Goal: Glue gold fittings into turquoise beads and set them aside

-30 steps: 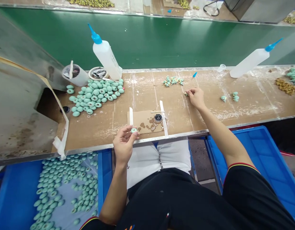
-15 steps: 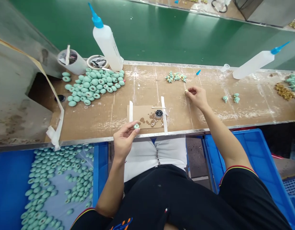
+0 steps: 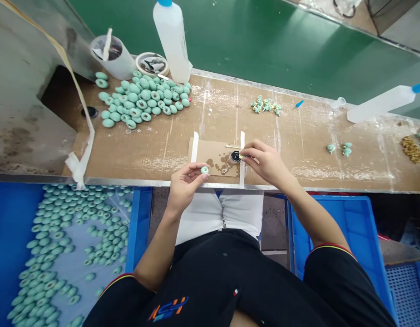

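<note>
**Pinch holds recorded at the taped work station**

The person's right hand (image 3: 266, 162) held a tiny gold-coloured piece (image 3: 240, 156) pinched between thumb and fingertips, directly at a small black-rimmed dish (image 3: 234, 157) near the centre of the frame. The left hand (image 3: 185, 190) pinched a teal ring-shaped bead (image 3: 205, 170) between thumb and forefinger, with the other fingers curled, just left of the dish and near the bench edge, apparently keeping it close at hand. The dish sat on a stained cardboard pad (image 3: 213, 156), which white tape strips (image 3: 195, 146) appeared to secure against sliding on the cardboard-topped bench (image 3: 213, 122). A heap of teal beads (image 3: 141, 95) lay within reach at upper left, and more filled a blue crate (image 3: 141, 213) at lower left.
</note>
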Tool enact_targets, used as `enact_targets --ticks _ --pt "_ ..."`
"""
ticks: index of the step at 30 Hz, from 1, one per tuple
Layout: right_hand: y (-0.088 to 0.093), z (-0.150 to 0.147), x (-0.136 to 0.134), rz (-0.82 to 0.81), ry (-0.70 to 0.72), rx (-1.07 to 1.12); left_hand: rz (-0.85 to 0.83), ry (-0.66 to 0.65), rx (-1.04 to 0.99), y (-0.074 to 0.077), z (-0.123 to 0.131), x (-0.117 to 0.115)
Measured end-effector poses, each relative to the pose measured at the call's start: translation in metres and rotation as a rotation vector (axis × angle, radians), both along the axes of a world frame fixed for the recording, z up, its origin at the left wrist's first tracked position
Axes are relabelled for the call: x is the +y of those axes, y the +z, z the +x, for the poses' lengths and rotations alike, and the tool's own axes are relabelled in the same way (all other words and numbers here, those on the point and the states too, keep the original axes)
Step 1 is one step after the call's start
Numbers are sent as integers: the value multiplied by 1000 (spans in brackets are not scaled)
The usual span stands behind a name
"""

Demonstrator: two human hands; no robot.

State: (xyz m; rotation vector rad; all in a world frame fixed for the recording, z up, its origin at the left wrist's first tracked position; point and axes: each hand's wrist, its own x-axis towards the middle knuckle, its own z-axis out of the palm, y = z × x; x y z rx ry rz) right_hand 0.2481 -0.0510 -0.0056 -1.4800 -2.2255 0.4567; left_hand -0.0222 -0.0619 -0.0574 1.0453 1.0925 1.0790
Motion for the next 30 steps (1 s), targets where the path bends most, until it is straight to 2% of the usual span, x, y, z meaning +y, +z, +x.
enact_targets --ticks 9,18,21,24,30 --pt "-4 -6 -2 11 26 -110 8 -29 -41 -5 -4 0" --pt "-8 -13 -1 106 44 -86 28 -48 -89 -9 -5 0" --pt "-8 -13 -2 136 25 -30 25 -48 -104 -11 -5 0" --pt "-2 -16 -9 153 -62 71 11 -47 -127 -12 -5 1" --pt "3 -37 -42 138 -236 433 -34 -149 -220 -7 15 0"
